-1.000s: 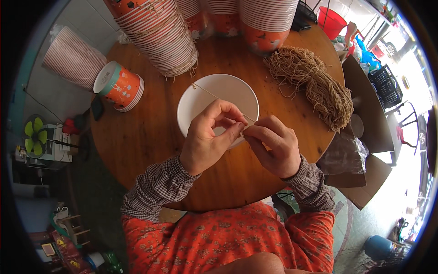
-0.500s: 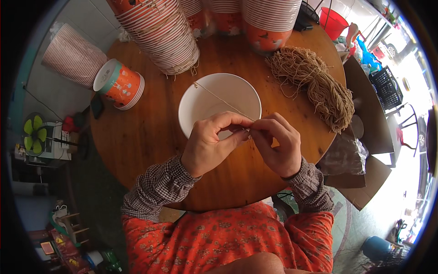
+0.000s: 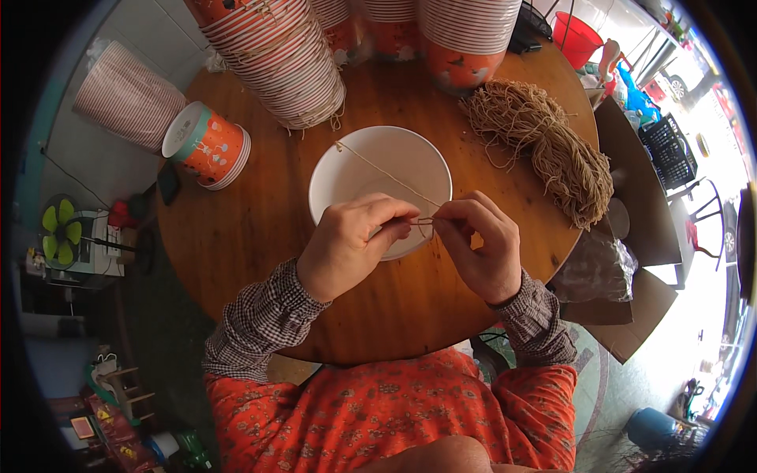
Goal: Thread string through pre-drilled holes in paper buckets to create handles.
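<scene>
Thin twine (image 3: 382, 172) ran from the white tub's (image 3: 335, 189) far rim, straight into both pinches! Left hand (image 3: 343, 244) and right hand (image 3: 482, 244), fingertips just apart, gripped its end; rightward beyond them, a tan skein (image 3: 544, 150) sprawled across the wooden tabletop (image 3: 378, 315), and stacked orange tubs (image 3: 280, 71) towered ahead-left.

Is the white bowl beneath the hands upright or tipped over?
The white bowl is upright: its round mouth faces up, showing its pale inside; the string runs across it to the right hand.
</scene>
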{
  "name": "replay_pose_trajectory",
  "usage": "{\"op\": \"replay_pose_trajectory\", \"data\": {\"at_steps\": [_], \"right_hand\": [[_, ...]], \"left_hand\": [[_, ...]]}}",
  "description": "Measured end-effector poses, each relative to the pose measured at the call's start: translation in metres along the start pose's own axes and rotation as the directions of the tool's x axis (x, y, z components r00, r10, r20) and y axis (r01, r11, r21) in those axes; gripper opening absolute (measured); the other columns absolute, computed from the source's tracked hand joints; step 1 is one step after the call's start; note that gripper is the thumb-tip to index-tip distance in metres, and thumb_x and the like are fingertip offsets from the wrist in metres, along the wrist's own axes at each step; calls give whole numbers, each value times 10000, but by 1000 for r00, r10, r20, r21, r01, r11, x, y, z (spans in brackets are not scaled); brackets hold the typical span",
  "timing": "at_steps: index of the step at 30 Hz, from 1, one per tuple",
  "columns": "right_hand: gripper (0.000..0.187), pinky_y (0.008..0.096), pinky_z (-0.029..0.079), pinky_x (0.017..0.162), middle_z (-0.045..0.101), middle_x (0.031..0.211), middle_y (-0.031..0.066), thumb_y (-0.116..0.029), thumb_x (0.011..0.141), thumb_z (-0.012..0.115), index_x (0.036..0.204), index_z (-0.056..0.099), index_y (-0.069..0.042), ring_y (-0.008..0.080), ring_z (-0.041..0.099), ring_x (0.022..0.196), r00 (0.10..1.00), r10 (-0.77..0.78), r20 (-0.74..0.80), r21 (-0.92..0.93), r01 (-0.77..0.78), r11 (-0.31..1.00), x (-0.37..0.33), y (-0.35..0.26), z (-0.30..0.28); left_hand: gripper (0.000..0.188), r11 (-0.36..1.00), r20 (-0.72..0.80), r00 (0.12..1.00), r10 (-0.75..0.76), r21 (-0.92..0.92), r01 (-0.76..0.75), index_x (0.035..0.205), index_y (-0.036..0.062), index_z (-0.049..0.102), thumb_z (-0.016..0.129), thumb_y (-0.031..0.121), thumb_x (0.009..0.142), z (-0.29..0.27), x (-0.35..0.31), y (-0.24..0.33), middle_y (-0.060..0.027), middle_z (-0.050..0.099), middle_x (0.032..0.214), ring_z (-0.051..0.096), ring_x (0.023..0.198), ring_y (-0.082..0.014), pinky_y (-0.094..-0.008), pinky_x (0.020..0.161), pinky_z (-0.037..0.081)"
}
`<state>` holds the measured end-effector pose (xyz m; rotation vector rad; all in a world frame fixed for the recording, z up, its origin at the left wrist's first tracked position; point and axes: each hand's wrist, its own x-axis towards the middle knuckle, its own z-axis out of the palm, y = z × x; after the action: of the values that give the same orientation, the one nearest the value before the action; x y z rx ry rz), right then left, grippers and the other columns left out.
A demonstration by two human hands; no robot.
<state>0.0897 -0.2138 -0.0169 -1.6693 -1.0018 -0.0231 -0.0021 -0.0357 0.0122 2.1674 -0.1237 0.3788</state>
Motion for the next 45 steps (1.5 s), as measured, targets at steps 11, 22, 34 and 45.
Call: {"op": "replay_pose_trajectory", "data": {"at_steps": [11,22,34,45], "right_hand": [[104,264,451,529,586,816,62,-5,830,651,928,634,-37,152,555,603,999,-22,24,-8,22,1000,-1,-4,-2],[95,276,458,533,572,806,67,-22,832,650,922,627,-40,173,565,607,999,0,45,-23,1,1000,-1,-4,-5],[91,295,470,547,574,817,81,-26,831,647,918,621,-38,205,576,621,998,-1,64,-21,2,1000,1,-4,-4],[92,296,468,551,576,813,84,-35,834,654,921,624,-29,202,577,620,997,20,70,0,-20,1000,1,-3,-3]], "left_hand": [[122,896,16,994,105,433,-102,870,52,612,702,62,789,-5,-4,5,-76,586,823,598,733,-271,-368,680,503],[126,990,101,985,-140,1,140,863,-15,602,709,27,811,-15,1,8,-77,620,835,621,752,-152,-271,708,510],[105,880,181,973,-144,-426,210,964,-1,558,634,10,893,-6,4,2,-28,575,978,555,927,-90,-254,858,463],[99,745,116,982,-148,-640,188,962,8,543,615,-15,899,9,4,2,-59,608,1008,592,897,-89,-248,852,513]]}}
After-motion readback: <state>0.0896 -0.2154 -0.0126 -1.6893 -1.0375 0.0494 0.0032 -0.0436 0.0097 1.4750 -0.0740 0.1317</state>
